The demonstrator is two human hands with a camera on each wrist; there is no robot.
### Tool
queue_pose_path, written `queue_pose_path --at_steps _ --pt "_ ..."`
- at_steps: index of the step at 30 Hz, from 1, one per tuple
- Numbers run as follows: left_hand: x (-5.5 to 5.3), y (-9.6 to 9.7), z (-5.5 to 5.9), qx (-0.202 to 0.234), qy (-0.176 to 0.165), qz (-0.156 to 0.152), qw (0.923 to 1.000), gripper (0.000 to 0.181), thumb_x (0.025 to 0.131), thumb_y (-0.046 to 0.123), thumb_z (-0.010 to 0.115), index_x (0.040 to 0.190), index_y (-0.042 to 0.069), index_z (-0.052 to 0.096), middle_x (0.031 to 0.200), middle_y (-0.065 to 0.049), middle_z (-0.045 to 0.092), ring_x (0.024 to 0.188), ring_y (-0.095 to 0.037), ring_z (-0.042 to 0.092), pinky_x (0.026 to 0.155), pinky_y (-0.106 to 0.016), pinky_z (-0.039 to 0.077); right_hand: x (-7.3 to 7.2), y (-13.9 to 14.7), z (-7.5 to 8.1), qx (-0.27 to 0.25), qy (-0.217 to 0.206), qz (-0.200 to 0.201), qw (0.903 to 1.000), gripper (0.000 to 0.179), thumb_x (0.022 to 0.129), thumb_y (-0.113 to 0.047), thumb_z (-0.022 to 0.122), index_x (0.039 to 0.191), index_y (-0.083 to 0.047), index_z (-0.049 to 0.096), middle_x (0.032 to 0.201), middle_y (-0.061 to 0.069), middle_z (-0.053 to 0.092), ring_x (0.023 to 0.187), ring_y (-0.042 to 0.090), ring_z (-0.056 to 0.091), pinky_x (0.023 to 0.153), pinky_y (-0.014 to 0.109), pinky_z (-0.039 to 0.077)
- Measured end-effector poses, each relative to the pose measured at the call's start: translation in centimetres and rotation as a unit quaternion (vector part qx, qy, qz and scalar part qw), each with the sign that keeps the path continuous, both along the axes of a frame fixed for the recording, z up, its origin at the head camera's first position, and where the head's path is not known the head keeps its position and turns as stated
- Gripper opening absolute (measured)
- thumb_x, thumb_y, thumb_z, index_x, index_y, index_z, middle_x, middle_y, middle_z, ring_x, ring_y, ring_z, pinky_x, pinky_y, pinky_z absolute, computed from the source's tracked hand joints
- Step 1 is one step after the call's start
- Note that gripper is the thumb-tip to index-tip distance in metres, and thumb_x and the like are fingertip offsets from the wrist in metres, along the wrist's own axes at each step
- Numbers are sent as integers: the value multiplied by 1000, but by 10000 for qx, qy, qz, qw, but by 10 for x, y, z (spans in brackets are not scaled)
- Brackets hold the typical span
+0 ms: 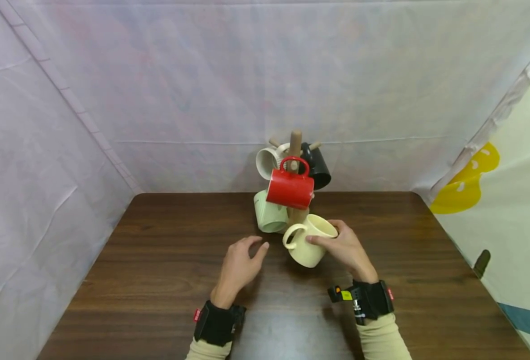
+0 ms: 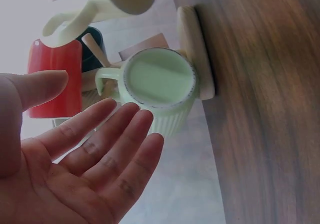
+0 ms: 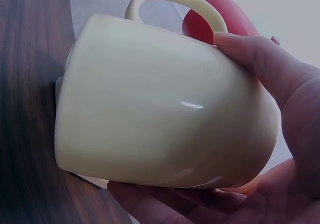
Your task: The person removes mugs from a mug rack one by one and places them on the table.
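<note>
A pale yellow mug (image 1: 307,248) is gripped by my right hand (image 1: 343,248), thumb on the near side and fingers round the far side. In the right wrist view the mug (image 3: 160,104) fills most of the picture, its handle pointing away from the palm. My left hand (image 1: 240,265) is held to the left of that mug, apart from it, with nothing in it. Its fingers (image 2: 107,159) look extended in the left wrist view, in front of a pale green ribbed mug (image 2: 160,79). Behind the yellow mug, a red mug (image 1: 290,188) hangs by its handle on a wooden mug tree (image 1: 295,142).
A white mug (image 1: 266,162) and a black mug (image 1: 318,167) hang on the tree's upper pegs. The green mug (image 1: 270,212) sits low on its left side. The tree stands on a brown wooden table (image 1: 157,280), before a white cloth backdrop (image 1: 193,100).
</note>
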State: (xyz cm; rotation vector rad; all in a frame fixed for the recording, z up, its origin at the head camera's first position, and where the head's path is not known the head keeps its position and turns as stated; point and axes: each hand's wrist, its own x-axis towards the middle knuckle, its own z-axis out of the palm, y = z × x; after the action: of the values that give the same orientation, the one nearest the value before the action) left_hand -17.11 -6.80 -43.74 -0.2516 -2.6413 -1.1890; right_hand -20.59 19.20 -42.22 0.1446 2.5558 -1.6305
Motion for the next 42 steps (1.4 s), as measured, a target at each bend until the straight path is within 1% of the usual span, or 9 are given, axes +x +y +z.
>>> queue_pose_path --at_steps 5,9,13,17,23,26,32,38,42 --pt "1 1 2 111 -101 -41 9999 33 97 29 64 118 5 71 116 -15 72 108 -31 69 93 -46 54 2 -3 0 45 -1 43 10000 85 75 -42 86 138 -1 46 124 17 60 106 26 59 83 29 47" --pt "1 1 2 98 -43 -59 9999 31 97 28 64 116 5 71 112 -14 73 104 -29 70 91 -46 55 3 -5 0 134 -15 74 9999 85 74 -42 86 137 -1 46 122 16 61 105 26 60 82 30 48" --pt "1 2 2 249 -7 -203 9995 29 97 27 65 114 5 72 105 -12 74 98 -27 71 87 -45 56 4 -7 0 209 -10 140 9997 86 73 -43 87 137 -3 47 123 16 61 106 27 60 84 32 49" --pt "2 2 2 488 -100 -378 9980 28 98 27 64 114 5 71 102 -11 74 96 -24 71 83 -43 58 4 -10 -1 213 43 212 9995 86 72 -42 88 137 -3 47 123 16 62 105 27 61 85 35 51" --pt "2 4 5 652 -259 -404 9967 27 97 27 65 114 8 72 100 -7 75 94 -21 71 79 -34 59 3 -15 -3 319 163 215 9991 84 71 -39 89 135 -3 49 121 16 64 104 28 62 85 35 51" --pt "2 4 6 746 -351 -447 9956 26 97 28 65 114 9 72 101 -6 75 93 -19 72 79 -30 58 4 -17 -4 322 187 307 9988 83 71 -38 89 135 -3 49 120 16 64 104 27 62 86 35 51" --pt "2 4 8 891 -497 -642 9927 27 98 29 63 115 10 72 105 -6 75 97 -19 71 82 -33 59 4 -23 -5 269 189 492 9983 80 70 -34 90 134 -5 50 119 13 64 104 26 62 86 35 51" --pt "3 5 10 962 -583 -734 9909 27 99 30 63 115 12 72 106 -5 75 99 -19 71 83 -34 58 5 -26 -4 276 157 521 9981 80 70 -32 90 133 -5 50 119 12 64 104 25 62 85 34 50" --pt "3 6 10 1028 -618 -803 9895 25 99 30 63 113 11 73 104 -5 75 97 -19 71 83 -34 58 5 -29 -4 279 200 551 9979 80 69 -31 91 133 -5 51 118 13 64 103 25 62 85 34 50"
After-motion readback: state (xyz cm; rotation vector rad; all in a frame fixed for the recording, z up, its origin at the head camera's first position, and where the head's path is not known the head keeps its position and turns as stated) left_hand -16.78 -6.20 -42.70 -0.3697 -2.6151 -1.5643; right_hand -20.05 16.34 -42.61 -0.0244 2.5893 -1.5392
